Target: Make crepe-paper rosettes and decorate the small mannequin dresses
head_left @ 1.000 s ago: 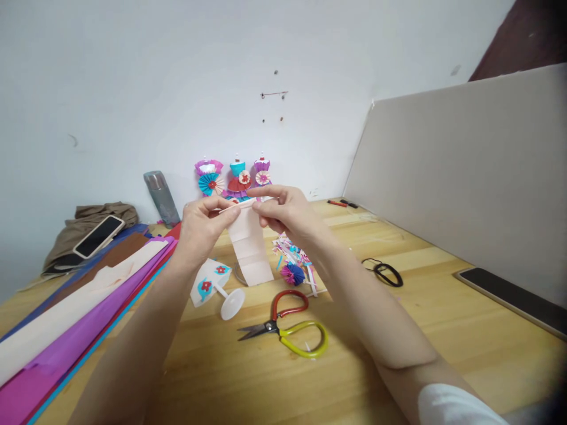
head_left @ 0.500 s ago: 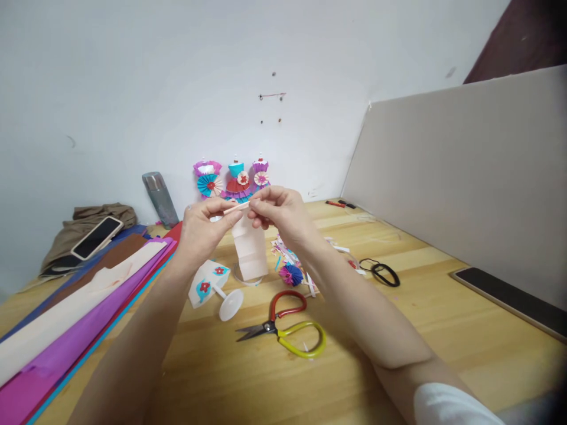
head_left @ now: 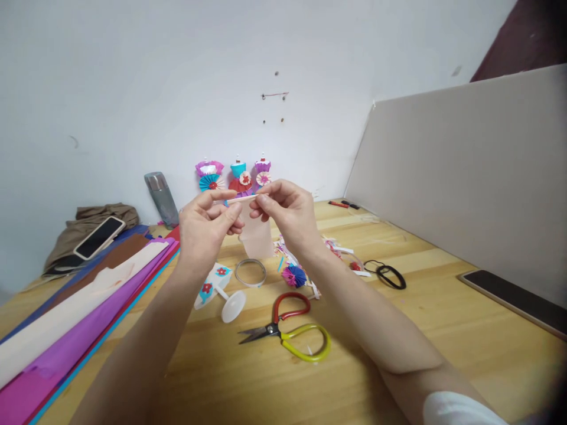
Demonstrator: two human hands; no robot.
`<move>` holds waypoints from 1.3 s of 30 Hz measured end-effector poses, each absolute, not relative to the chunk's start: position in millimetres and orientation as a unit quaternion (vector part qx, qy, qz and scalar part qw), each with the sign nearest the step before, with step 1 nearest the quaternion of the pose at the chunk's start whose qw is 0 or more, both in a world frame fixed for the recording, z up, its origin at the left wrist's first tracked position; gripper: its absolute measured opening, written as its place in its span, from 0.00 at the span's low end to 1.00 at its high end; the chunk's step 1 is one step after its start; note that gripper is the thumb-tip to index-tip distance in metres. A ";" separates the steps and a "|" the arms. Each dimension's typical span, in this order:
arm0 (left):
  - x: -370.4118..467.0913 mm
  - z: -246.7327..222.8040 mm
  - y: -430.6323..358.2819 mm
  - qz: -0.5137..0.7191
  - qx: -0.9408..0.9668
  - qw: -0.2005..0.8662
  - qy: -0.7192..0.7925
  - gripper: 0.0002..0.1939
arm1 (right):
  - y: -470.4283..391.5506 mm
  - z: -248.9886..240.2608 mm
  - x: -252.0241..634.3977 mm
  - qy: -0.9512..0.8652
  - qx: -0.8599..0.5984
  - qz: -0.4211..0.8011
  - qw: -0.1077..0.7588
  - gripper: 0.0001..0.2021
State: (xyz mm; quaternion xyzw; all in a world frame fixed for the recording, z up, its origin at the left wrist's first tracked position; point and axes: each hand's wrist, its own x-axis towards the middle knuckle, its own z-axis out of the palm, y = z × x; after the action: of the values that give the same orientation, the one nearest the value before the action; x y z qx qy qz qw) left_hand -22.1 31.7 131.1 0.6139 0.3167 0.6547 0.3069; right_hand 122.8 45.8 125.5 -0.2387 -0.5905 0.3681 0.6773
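A pale pink paper strip (head_left: 258, 233) hangs above the table, its folded top edge stretched between both hands. My left hand (head_left: 208, 221) pinches the left end between thumb and fingers. At the other end, my right hand (head_left: 286, 209) grips the edge with thumb and forefinger. Below the strip lies a roll of clear tape (head_left: 250, 273). Beside it rests a white doll-like stand with a round base (head_left: 233, 306), its white part decorated in blue with red flowers. Scissors (head_left: 271, 330) with one red and one yellow handle lie open in front. A blue and pink paper rosette (head_left: 294, 275) sits nearby.
Coloured paper sheets (head_left: 88, 307) and a phone (head_left: 98, 238) lie left, near a tilted bottle (head_left: 161, 199). Small paper dresses (head_left: 239, 177) stand by the wall. Paper scraps (head_left: 336, 248), a black hair tie (head_left: 391, 276) and another phone (head_left: 516, 300) are on the right.
Both hands have lifted the pink strip slightly, and its lower end has swung up and right, uncovering the tape roll. The left forefinger is now stretched along the fold.
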 end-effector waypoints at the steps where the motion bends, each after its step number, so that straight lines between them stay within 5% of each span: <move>1: -22.0 130.6 32.6 0.662 0.609 0.314 0.303 0.11 | 46.1 125.0 122.7 -0.592 -0.235 0.367 0.678 0.07; 10: -28.6 130.1 37.8 0.643 0.618 0.375 0.253 0.20 | 48.4 123.1 122.4 -0.589 -0.220 0.373 0.683 0.09; 19: -21.7 126.1 40.1 0.671 0.603 0.350 0.253 0.07 | 49.4 123.1 121.4 -0.589 -0.218 0.375 0.682 0.07; 39: -18.3 128.6 37.1 0.714 0.525 0.352 0.301 0.03 | 54.9 123.0 123.8 -0.526 -0.232 0.465 0.673 0.06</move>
State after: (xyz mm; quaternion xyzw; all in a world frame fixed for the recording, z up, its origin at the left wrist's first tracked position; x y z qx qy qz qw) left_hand -18.3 37.1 128.6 0.5252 0.3014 0.7137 0.3521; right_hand 123.8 54.9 123.0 -0.2320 -0.5257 0.4655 0.6732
